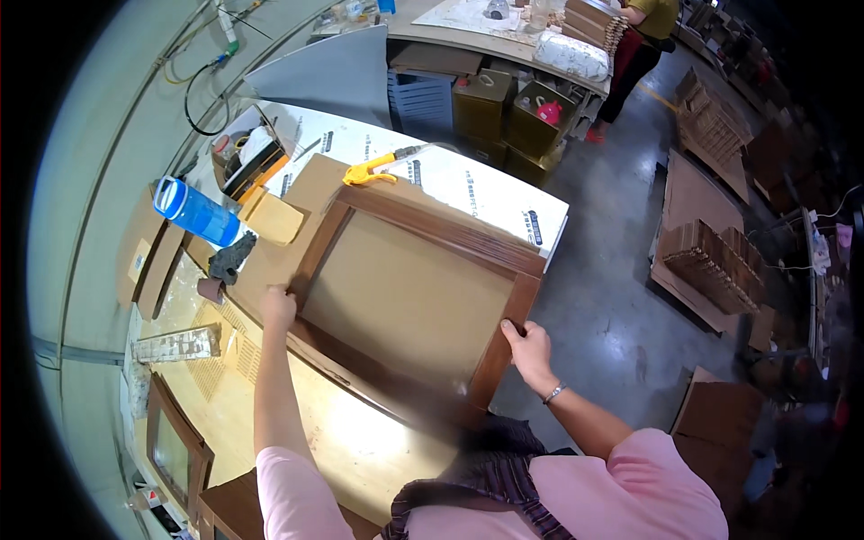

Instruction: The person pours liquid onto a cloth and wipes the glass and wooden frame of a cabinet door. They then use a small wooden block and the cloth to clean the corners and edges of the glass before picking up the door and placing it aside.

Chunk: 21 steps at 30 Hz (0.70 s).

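Observation:
A large dark brown wooden frame lies flat on the workbench, with a tan board showing through its opening. My left hand grips the frame's left rail. My right hand holds its right rail near the bench edge; a bracelet is on that wrist. A yellow-handled air gun lies just beyond the frame's far corner.
A blue water bottle, a grey glove and cardboard pieces sit to the left. Another brown frame lies at the lower left. Stacks of wooden parts stand on the floor to the right. A person works at a far table.

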Each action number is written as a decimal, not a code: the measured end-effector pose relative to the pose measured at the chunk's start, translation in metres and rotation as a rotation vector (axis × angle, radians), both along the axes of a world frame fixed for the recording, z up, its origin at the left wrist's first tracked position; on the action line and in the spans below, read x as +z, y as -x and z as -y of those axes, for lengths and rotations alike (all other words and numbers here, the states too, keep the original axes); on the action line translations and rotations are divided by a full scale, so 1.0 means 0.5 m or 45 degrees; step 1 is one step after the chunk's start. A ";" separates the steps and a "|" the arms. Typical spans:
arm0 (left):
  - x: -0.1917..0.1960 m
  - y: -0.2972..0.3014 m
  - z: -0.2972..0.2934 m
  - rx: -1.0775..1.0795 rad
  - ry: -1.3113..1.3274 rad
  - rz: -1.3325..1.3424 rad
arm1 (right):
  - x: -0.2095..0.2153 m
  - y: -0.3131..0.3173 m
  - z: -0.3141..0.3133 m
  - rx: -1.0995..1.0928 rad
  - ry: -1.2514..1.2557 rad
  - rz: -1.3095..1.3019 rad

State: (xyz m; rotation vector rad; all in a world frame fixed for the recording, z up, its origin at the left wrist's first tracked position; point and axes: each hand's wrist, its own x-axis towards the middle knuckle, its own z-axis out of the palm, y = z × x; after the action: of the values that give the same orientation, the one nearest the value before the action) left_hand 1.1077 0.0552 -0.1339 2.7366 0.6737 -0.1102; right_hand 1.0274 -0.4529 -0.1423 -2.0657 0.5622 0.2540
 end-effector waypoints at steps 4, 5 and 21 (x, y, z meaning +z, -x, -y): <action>-0.002 0.011 -0.001 -0.040 -0.066 0.072 | 0.094 -0.032 0.022 0.432 0.457 0.087; -0.003 0.018 0.006 -0.078 -0.063 0.084 | 0.110 -0.048 0.029 0.494 0.510 0.083; 0.410 0.318 -0.039 -0.383 0.091 -0.126 | 0.011 -0.225 0.068 0.484 0.333 0.362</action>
State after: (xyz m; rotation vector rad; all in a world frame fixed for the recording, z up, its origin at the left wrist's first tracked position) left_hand 0.9485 0.0747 0.0711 2.7577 0.2715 -0.3331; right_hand 1.1397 -0.4870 -0.1366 -2.4037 0.0259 0.1046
